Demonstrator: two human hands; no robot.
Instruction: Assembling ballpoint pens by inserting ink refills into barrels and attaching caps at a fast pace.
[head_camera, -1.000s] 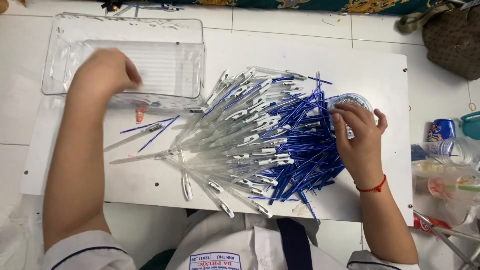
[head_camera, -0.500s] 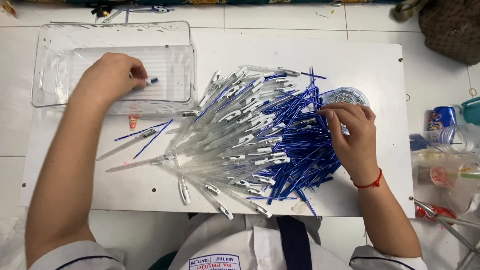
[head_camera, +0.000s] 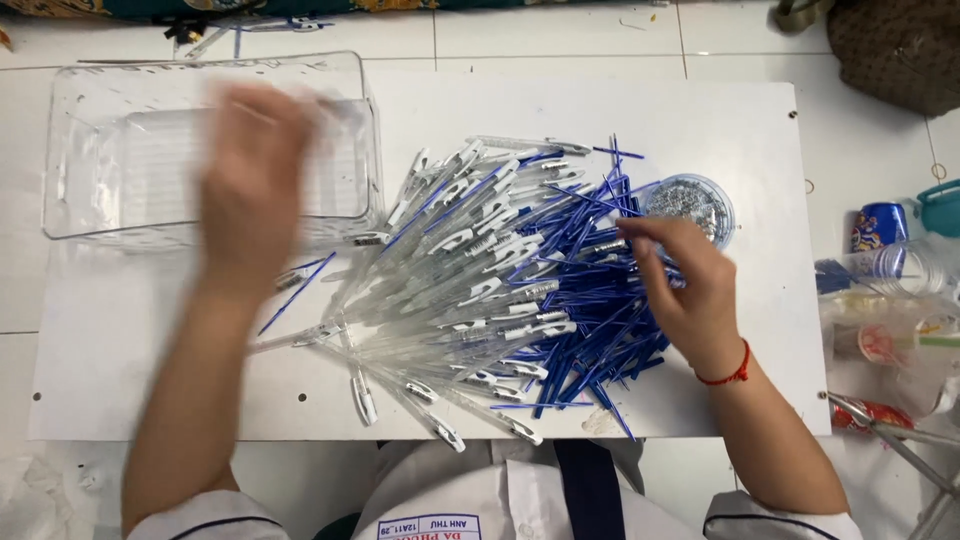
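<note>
My left hand (head_camera: 255, 190) is motion-blurred over the near edge of a clear plastic tray (head_camera: 100, 150); the blur hides whether it holds anything. A fan-shaped heap of clear pen barrels with white clips (head_camera: 460, 280) lies on the white board (head_camera: 150, 370). Against its right side lies a pile of thin blue refills (head_camera: 590, 320). My right hand (head_camera: 690, 295), with a red string on its wrist, rests on the refill pile. Its fingertips are pinched on a refill at the pile's upper edge, next to a small round dish of metal springs (head_camera: 700, 200).
A few loose barrels and refills (head_camera: 300, 280) lie left of the heap. Right of the board are a blue can (head_camera: 880, 225), clear plastic cups and bags (head_camera: 890, 320). A dark woven bag (head_camera: 900, 50) sits at the top right on the tiled floor.
My left hand has swung right and down from the tray's middle to its near right part, now blurred. My right hand shifted from the spring dish onto the blue refills.
</note>
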